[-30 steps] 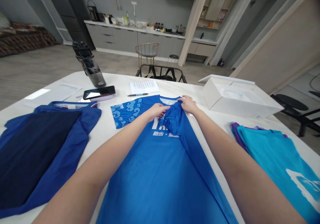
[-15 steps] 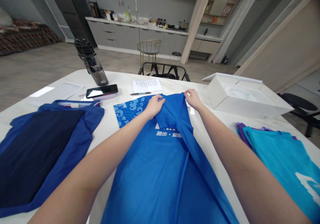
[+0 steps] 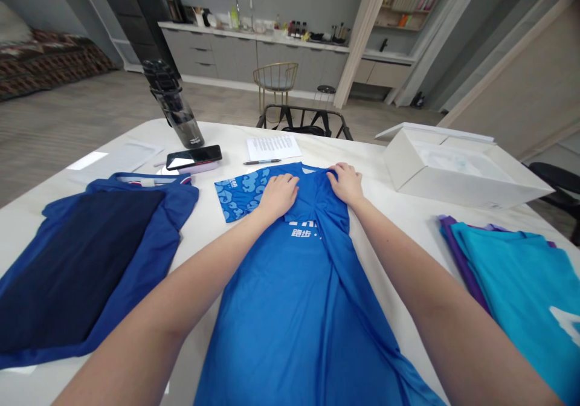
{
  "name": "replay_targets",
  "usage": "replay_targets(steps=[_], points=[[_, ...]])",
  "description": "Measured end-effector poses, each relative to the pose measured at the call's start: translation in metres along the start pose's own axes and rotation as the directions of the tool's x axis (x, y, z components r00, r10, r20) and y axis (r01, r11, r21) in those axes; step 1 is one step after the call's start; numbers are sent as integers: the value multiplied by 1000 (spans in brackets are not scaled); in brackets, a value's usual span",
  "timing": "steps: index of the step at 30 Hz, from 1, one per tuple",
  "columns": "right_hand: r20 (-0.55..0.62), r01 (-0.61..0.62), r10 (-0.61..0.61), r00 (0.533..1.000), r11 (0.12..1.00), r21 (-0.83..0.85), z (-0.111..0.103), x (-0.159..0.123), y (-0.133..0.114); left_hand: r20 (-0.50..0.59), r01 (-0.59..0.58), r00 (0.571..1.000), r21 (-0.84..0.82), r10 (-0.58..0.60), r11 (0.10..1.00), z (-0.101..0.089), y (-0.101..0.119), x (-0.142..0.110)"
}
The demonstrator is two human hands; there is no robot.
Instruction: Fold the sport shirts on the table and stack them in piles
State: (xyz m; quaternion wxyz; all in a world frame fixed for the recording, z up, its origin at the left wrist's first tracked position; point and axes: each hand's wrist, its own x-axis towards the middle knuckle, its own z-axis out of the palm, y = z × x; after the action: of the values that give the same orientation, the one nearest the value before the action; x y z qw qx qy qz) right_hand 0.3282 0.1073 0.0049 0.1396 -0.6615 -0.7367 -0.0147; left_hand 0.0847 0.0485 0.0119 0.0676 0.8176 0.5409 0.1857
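Note:
A blue T-shirt with white printed characters lies lengthwise in front of me, its patterned left sleeve spread out flat. My left hand rests on the upper chest, fingers stretched over the cloth. At the right shoulder, my right hand has its fingers and thumb closed on the fabric. Folds run from that shoulder down the shirt's right side. Part of the print is hidden in a fold, and the right sleeve cannot be made out.
Dark blue folded clothes lie to the left, turquoise and purple ones to the right. An open white box stands at back right. Beyond the shirt are a pen, printed paper, a phone and a bottle.
The shirt's collar and right shoulder have come down flatter and opened out. My left hand has gone from pinching cloth to lying on it. The view has shifted slightly.

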Motion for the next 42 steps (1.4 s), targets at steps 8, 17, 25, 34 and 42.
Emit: replay_targets(steps=[8, 17, 25, 34, 42], points=[[287, -112, 119, 951, 993, -42, 0, -33, 9, 227, -18, 974, 36, 9, 999, 22, 11, -26], [313, 95, -115, 943, 992, 81, -15, -88, -24, 230, -173, 961, 70, 153, 982, 17, 37, -50], [286, 46, -41, 957, 999, -10, -29, -165, -25, 275, -82, 960, 92, 54, 992, 16, 50, -77], [266, 75, -86, 960, 996, 52, -58, -248, -20, 268, -251, 933, 12, 239, 968, 11, 89, -129], [228, 144, -166, 959, 984, 108, -75, -323, -14, 220, -335, 913, -71, 343, 939, 9, 120, -174]])
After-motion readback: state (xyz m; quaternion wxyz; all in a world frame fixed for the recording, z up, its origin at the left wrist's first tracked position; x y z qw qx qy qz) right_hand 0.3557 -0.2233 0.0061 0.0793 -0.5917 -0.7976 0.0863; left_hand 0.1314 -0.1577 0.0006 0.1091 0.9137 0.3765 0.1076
